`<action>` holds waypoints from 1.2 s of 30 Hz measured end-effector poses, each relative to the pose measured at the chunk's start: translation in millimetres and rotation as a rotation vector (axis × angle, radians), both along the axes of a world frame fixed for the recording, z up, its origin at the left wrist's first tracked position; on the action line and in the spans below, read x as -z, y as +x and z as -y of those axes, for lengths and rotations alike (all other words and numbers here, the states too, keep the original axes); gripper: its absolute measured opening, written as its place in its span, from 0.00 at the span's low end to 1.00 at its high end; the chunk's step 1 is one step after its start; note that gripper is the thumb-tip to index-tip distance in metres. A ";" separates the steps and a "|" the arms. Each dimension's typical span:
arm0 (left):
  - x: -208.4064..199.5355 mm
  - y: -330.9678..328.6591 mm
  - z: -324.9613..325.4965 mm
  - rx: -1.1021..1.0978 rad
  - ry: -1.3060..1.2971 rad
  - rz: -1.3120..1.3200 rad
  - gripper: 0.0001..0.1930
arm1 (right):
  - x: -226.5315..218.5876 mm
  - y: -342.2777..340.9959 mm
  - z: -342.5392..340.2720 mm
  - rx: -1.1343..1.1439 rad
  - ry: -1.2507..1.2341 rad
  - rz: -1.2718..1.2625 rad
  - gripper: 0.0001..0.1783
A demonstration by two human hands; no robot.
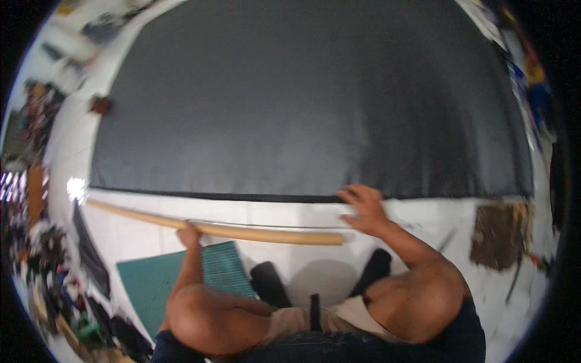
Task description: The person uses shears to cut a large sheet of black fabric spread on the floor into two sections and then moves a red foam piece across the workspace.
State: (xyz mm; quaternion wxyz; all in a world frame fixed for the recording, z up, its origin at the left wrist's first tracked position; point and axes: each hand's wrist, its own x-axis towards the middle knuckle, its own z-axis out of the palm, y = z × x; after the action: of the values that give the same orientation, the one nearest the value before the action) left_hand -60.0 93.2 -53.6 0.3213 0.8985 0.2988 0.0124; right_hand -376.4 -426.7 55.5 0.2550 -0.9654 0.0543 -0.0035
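Note:
A large dark grey sheet point(290, 109) lies flat over the white floor, its near edge running across in front of me. My left hand point(190, 234) grips a long tan tube point(278, 234), which lies roughly parallel to that edge on the near side. At the sheet's near edge is my right hand point(365, 209), fingers spread, with nothing visible in it. Its fingertips touch or hover just over the border; which of these I cannot tell. The tube's right end stops just short of that hand. A thin dark line runs along the floor behind the tube.
A green cutting mat point(151, 281) lies by my left knee. A brown flat piece point(495, 236) sits on the floor at the right. Mixed clutter point(51, 266) lines the left side, and a small reddish-brown object point(101, 105) rests by the sheet's left edge.

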 end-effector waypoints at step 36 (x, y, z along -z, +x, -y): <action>-29.0 27.8 113.8 0.262 -0.261 0.000 0.42 | 18.4 -31.9 20.4 0.098 -0.135 -0.317 0.45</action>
State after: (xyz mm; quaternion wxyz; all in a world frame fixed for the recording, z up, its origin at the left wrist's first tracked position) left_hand -32.2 -20.6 -24.6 0.4343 0.8803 0.1784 -0.0683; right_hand -408.2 -447.1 37.1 0.1771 -0.9650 0.1405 0.1327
